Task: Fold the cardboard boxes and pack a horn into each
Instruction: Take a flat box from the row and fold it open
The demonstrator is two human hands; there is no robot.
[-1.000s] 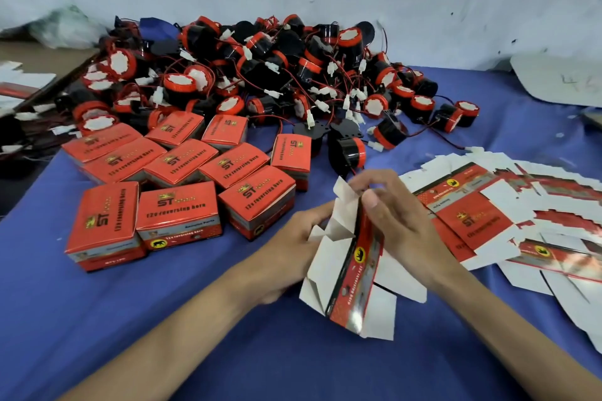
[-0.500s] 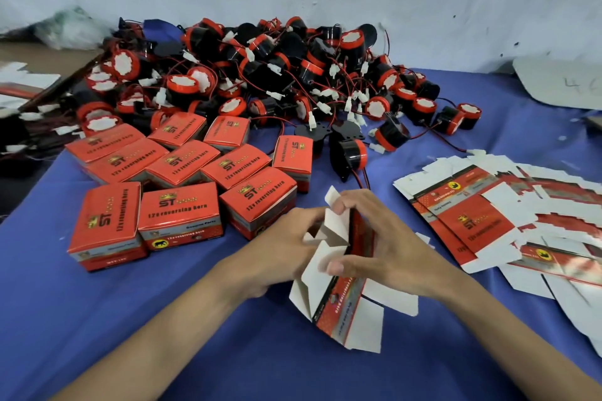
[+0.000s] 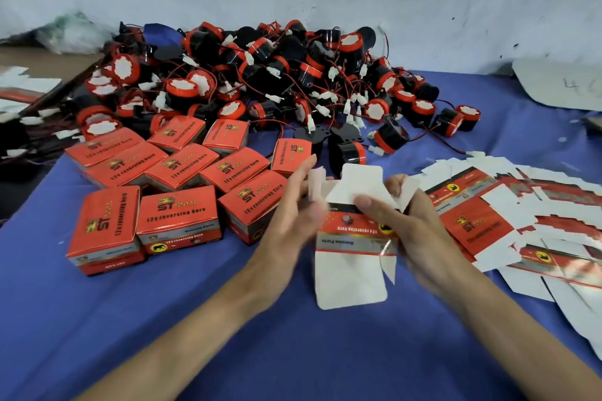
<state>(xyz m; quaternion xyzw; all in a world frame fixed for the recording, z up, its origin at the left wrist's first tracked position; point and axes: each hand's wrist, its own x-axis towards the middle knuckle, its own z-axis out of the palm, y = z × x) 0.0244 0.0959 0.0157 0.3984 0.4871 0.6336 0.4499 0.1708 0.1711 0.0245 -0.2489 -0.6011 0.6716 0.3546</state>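
- Step in hand, by my reading: squaring up one carton. No horn is in it yet.
- Half-folded box (image 3: 353, 238) is held above the blue cloth (image 3: 163, 319), on the near side of the horn pile (image 3: 260, 75), just in front of its nearest edge. White flaps stand open at both top and bottom.
- Right hand (image 3: 413, 225) grips the box, thumb across the printed front and fingers curled behind the right side.
- Left hand (image 3: 293, 215) has straight fingers and holds nothing. It sits at the box's left edge but is blurred, so I cannot tell whether it touches the side flap.
- Finished boxes (image 3: 176, 215) lie near-left of the pile and flat blanks (image 3: 488, 228) near-right.
- Next move likely calls for tucking one end shut, then taking a single horn (image 3: 348, 153) from the pile's near edge.
- Risk: the wires look tangled and may drag neighbouring horns.
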